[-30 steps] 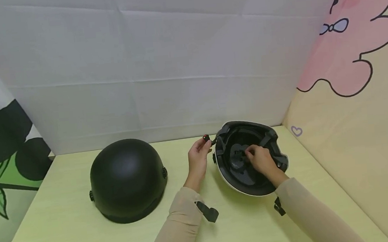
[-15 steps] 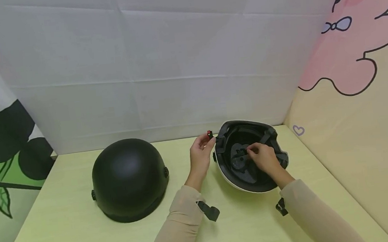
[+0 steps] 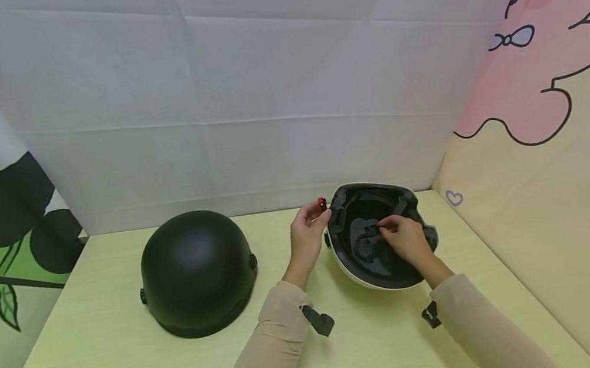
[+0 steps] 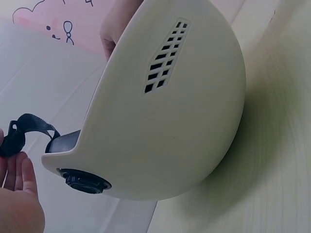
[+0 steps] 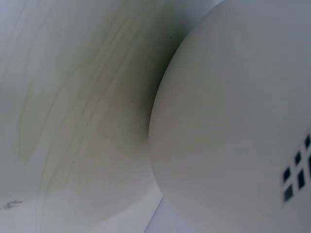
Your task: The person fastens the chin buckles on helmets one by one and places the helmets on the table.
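Observation:
A cream helmet [image 4: 184,121] lies on its back at the right, its black-lined inside facing up. Beside its left rim my left hand [image 3: 305,239] pinches a black buckle with a red part [image 3: 322,204]. In the left wrist view, a black chin strap [image 4: 36,123] runs from that buckle to the helmet. My right hand [image 3: 406,238] reaches over the opening, with thumb and fingertips pinching a small dark strap end [image 3: 374,228]; cannot tell its exact kind. The right wrist view shows only the pale shell [image 5: 228,111] and the table.
A black helmet [image 3: 196,270] stands dome up on the left of the light wood table [image 3: 103,356]. Behind the table hangs a white cloth backdrop [image 3: 265,92]. A printed panel [image 3: 538,214] borders the right side. Black bands show at both sleeve cuffs.
My left hand has shifted slightly right and up with the buckle, closer to the helmet's rim. The right hand has moved a little right, and the helmet's near edge has risen slightly.

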The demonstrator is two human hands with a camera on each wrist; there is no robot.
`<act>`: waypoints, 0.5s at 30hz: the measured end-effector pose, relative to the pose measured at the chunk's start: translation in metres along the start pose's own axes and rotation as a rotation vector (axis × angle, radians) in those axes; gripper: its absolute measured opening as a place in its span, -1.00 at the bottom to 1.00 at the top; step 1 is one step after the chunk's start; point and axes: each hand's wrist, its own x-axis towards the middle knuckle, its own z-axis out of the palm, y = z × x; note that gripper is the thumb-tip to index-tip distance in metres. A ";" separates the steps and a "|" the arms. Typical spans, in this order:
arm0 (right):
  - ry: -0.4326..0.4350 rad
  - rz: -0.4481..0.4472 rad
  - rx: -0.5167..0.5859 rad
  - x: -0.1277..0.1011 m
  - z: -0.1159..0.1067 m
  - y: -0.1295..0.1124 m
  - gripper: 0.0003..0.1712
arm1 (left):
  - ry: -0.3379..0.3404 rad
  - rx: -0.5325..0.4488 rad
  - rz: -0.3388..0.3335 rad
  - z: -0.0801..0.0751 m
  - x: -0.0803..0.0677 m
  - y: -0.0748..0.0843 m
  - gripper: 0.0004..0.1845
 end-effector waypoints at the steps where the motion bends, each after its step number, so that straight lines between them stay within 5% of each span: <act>1: 0.003 0.001 0.000 0.000 -0.001 0.000 -0.85 | -0.002 0.002 0.006 0.000 -0.001 0.004 -0.64; 6: 0.009 -0.002 -0.009 -0.002 -0.006 -0.003 -0.84 | -0.001 0.021 0.044 0.003 -0.008 0.022 -0.65; 15: 0.029 -0.065 -0.011 -0.006 -0.011 -0.007 -0.78 | -0.012 0.054 0.073 0.003 -0.009 0.023 -0.65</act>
